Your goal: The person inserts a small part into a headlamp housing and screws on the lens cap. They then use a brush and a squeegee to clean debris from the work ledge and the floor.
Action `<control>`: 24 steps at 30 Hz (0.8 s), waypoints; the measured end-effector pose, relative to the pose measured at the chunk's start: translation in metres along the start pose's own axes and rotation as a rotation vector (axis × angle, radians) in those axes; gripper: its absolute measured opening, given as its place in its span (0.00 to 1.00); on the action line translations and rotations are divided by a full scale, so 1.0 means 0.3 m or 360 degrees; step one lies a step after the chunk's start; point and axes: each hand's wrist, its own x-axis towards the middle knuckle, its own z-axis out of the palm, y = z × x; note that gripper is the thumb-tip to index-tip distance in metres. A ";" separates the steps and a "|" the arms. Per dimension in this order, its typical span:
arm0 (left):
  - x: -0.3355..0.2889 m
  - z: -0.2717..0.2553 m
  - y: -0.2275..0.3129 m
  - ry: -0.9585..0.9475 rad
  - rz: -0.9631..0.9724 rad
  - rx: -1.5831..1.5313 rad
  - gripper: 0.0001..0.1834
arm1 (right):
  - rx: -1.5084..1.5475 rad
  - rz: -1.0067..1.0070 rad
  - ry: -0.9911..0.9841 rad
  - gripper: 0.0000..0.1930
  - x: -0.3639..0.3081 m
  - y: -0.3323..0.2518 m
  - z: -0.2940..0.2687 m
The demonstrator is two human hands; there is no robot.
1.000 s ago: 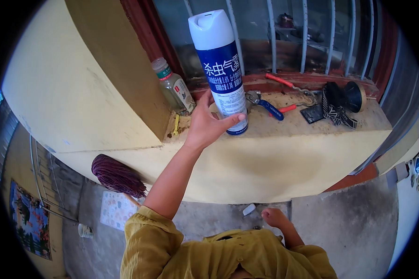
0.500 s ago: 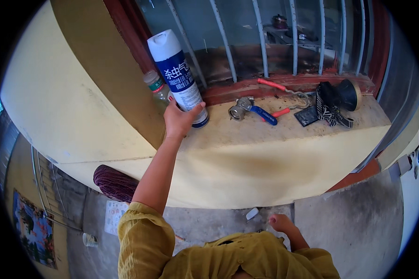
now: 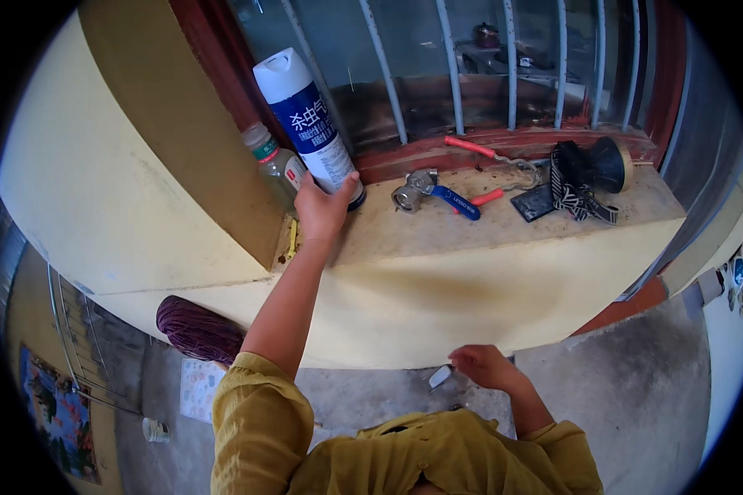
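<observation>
My left hand is wrapped round the lower part of a blue and white aerosol spray can with a white cap. The can is upright at the left end of the window ledge; I cannot tell whether its base rests there. Close behind the hand stands a clear bottle with a green and red band. A small yellow object lies beside my wrist. Lower right, my right hand hovers before my body, fingers loosely curled, with nothing visible in them.
On the ledge lie a metal valve with a blue lever, a red-handled tool, a dark flat square and a black headlamp with a striped strap. Window bars rise behind. A purple mop head hangs below left.
My left hand and the can have shifted slightly relative to the bottle, which shows more now, as does the yellow object. My right hand has risen and moved a little left. The view shifted slightly.
</observation>
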 end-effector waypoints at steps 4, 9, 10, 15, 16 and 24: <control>0.002 -0.035 -0.002 -0.0089 -0.0003 0.0083 0.28 | 0.0172 -0.0643 0.0662 0.08 0.153 -0.280 -0.220; -0.002 -0.026 0.008 -0.0093 0.0037 0.0089 0.30 | -0.0829 -0.0783 0.1086 0.12 0.415 -0.439 -0.377; -0.003 -0.032 0.002 -0.0095 0.0034 0.0061 0.30 | -0.0983 -0.0741 0.1038 0.12 0.481 -0.419 -0.379; -0.040 -0.067 0.022 -0.0039 0.0096 0.0009 0.33 | -0.1029 -0.0235 0.0618 0.10 0.540 -0.512 -0.380; -0.062 -0.070 0.004 0.0026 0.0086 -0.0018 0.34 | -0.0858 -0.0214 0.0613 0.10 0.548 -0.504 -0.383; -0.390 -0.349 -0.053 -0.0330 0.0133 -0.0650 0.26 | -0.0479 -0.0192 0.0731 0.10 0.534 -0.519 -0.317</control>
